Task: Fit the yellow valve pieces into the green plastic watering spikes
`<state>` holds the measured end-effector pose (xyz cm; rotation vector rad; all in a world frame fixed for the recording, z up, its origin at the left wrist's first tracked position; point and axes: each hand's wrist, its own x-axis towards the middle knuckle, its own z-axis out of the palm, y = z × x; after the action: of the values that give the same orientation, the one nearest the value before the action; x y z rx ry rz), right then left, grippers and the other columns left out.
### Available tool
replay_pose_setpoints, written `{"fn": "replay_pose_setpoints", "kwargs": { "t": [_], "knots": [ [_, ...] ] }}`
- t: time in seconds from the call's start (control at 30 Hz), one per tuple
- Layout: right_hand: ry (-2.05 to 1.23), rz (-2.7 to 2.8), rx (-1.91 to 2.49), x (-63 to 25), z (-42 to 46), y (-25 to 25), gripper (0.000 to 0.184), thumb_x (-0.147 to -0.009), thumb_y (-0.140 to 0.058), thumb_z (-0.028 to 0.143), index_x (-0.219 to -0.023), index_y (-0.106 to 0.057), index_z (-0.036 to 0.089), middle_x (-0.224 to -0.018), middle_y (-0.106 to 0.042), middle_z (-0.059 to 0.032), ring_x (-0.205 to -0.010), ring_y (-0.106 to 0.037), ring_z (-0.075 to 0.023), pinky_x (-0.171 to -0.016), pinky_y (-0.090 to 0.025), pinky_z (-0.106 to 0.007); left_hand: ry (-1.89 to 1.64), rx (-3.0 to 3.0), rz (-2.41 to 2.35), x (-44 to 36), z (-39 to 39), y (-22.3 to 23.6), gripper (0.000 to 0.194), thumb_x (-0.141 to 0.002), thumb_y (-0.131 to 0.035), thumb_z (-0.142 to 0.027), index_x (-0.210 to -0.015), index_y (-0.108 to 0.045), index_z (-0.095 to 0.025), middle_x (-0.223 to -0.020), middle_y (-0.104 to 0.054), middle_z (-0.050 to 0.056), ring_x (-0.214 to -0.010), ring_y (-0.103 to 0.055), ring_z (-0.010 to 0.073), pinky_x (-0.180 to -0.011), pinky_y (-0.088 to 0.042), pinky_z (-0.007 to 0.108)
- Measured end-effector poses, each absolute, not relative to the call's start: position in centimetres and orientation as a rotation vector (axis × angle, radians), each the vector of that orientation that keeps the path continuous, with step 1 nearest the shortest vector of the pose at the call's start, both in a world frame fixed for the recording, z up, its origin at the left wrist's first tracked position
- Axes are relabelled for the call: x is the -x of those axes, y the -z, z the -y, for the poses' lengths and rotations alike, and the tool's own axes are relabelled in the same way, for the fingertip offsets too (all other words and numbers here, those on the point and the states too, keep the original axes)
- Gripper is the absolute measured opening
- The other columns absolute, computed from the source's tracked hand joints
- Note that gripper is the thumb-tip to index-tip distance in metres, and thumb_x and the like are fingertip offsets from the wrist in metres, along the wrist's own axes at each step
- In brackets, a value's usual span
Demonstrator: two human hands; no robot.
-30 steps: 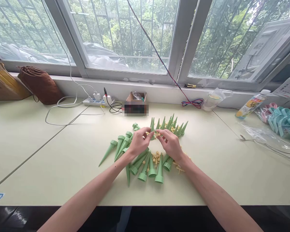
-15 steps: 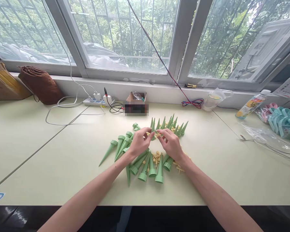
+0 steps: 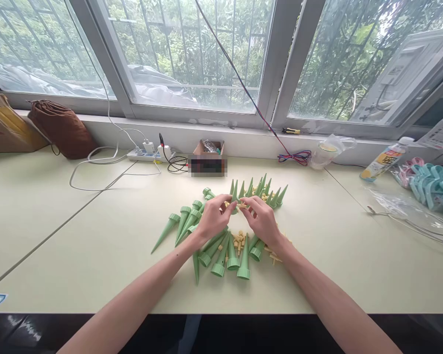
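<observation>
My left hand [image 3: 214,217] is closed around a green plastic watering spike [image 3: 235,191], its tip pointing up. Beside it, the fingertips of my right hand [image 3: 261,217] pinch a small yellow plastic valve [image 3: 242,206] close to the spike's side; whether the two touch is too small to tell. Loose green spikes [image 3: 244,260] lie nearer to me and to the left. Between them is a pile of yellow valves [image 3: 239,239], with more under my right wrist. Behind my hands, several spikes [image 3: 268,187] stand tip up, with yellow pieces among them.
Along the back of the table [image 3: 107,265] are a power strip [image 3: 133,155], a small open box [image 3: 208,147] and coiled wires [image 3: 294,157]. A brown bag [image 3: 62,129] stands left. On the right are a spray can [image 3: 386,160], teal clips [image 3: 433,184] and a cable [image 3: 413,223].
The yellow valve in my right fingertips has shifted very slightly to the right. Both hands stay in the same place, and the rest of the table looks the same.
</observation>
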<state>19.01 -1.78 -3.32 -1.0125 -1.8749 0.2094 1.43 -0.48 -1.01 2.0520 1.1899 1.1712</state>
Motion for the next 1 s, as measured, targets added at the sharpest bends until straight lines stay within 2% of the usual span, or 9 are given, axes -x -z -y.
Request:
{"fn": "replay_pose_setpoints", "kwargs": {
  "t": [1.0],
  "knots": [
    [-0.229,1.865,1.004,-19.07,1.81,3.26,0.017,-0.097,-0.054,0.025,-0.111,-0.064,0.022,-0.092,-0.064,-0.0043,-0.065,-0.06,-0.0137,-0.058,-0.052,-0.027,-1.185,-2.109,-1.215,-1.54,0.57,0.94,0.026,-0.094,-0.053,-0.04,-0.095,-0.065,-0.017,-0.087,-0.069,0.005,-0.061,-0.056,0.0132,-0.055,-0.048,0.025]
  ]
}}
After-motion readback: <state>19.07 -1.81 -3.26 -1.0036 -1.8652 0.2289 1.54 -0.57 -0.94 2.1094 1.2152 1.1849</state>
